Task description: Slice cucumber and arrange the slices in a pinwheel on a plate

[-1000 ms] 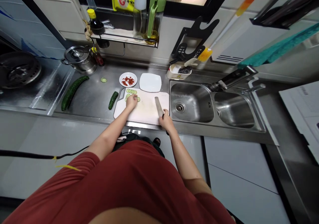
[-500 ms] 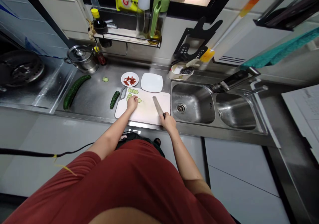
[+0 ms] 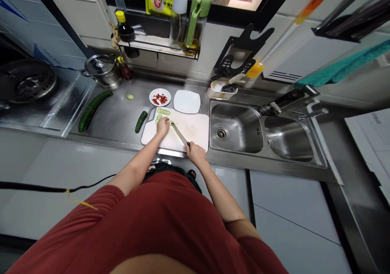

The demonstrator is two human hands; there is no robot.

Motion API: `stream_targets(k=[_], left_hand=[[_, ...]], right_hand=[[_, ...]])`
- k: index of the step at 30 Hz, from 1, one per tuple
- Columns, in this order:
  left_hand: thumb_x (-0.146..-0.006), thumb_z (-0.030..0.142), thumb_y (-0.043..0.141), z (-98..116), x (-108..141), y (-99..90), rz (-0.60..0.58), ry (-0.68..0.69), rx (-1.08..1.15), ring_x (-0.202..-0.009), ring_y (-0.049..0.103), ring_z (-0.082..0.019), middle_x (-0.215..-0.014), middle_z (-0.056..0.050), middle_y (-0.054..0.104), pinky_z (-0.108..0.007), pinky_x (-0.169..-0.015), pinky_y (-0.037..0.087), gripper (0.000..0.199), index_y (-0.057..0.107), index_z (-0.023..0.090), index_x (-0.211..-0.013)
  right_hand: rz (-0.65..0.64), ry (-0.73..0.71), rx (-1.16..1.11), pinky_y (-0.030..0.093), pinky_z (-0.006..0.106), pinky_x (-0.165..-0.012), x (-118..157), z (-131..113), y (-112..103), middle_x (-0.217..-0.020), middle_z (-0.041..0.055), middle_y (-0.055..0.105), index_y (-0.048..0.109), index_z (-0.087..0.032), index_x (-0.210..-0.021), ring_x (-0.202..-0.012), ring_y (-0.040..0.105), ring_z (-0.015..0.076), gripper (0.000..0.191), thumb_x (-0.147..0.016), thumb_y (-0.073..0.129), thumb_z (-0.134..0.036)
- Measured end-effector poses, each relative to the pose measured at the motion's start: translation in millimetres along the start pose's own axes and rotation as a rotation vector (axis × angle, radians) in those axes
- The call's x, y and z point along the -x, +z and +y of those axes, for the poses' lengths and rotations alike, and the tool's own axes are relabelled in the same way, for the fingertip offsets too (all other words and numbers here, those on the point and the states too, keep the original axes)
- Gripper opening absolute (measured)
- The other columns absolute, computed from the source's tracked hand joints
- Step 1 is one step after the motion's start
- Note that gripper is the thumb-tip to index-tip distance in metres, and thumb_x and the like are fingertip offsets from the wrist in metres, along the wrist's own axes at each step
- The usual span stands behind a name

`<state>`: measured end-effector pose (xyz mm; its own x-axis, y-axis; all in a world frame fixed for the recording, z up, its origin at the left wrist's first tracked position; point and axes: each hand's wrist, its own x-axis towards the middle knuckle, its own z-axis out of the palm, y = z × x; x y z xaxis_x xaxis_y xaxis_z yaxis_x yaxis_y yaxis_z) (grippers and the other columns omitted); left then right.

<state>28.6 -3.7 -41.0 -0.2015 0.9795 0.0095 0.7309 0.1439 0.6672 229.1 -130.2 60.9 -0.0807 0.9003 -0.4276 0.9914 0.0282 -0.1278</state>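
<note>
On the white cutting board my right hand grips a kitchen knife by its black handle. The blade slants up and left, its tip touching or just beside a cucumber slice. My left hand rests on the board left of that tip, its fingers curled together; whatever is under or between them is hidden. Beyond it lies a row of cucumber slices, with a few more slices partly behind the hand. A short cut cucumber lies on the steel counter left of the board.
Behind the board stand a plate of chopped red pieces and a white square plate. Farther left are a whole cucumber, a cucumber end and a steel pot. The double sink borders the board's right side.
The knife has swung left across the board, its tip now close to my left hand and the cucumber slice there. My left hand has barely moved.
</note>
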Motion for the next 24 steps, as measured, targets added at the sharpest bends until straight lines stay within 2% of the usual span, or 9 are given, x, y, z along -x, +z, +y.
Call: stream_targets(k=[7, 18, 24], left_hand=[[-0.081, 0.013, 0.046, 0, 1, -0.8, -0.012, 0.018, 0.02, -0.092, 0.059, -0.022, -0.091, -0.008, 0.066, -0.032, -0.084, 0.044, 0.025, 0.069, 0.018, -0.089], [-0.081, 0.014, 0.047, 1, 1, -2.7, -0.019, -0.007, 0.033, -0.089, 0.06, -0.021, -0.09, -0.009, 0.066, -0.031, -0.083, 0.045, 0.024, 0.07, 0.017, -0.089], [-0.081, 0.014, 0.047, 0, 1, -2.0, -0.021, 0.002, 0.007, -0.091, 0.06, -0.021, -0.091, -0.008, 0.066, -0.031, -0.085, 0.045, 0.026, 0.07, 0.017, -0.09]], right_hand=[[-0.003, 0.012, -0.015, 0.046, 0.034, -0.082, 0, -3, 2, -0.103, 0.0133, 0.068, 0.054, -0.016, -0.114, -0.098, 0.065, 0.026, 0.038, -0.101, 0.03, -0.042], [-0.013, 0.03, 0.006, 0.046, 0.034, -0.082, 0, -9, 3, -0.102, 0.0145, 0.069, 0.054, -0.015, -0.112, -0.098, 0.066, 0.0254, 0.033, -0.1, 0.034, -0.038], [-0.059, -0.015, 0.036, 0.047, 0.032, -0.081, -4, -14, 3, -0.099, 0.0153, 0.07, 0.054, -0.013, -0.113, -0.097, 0.067, 0.0247, 0.031, -0.1, 0.036, -0.035]])
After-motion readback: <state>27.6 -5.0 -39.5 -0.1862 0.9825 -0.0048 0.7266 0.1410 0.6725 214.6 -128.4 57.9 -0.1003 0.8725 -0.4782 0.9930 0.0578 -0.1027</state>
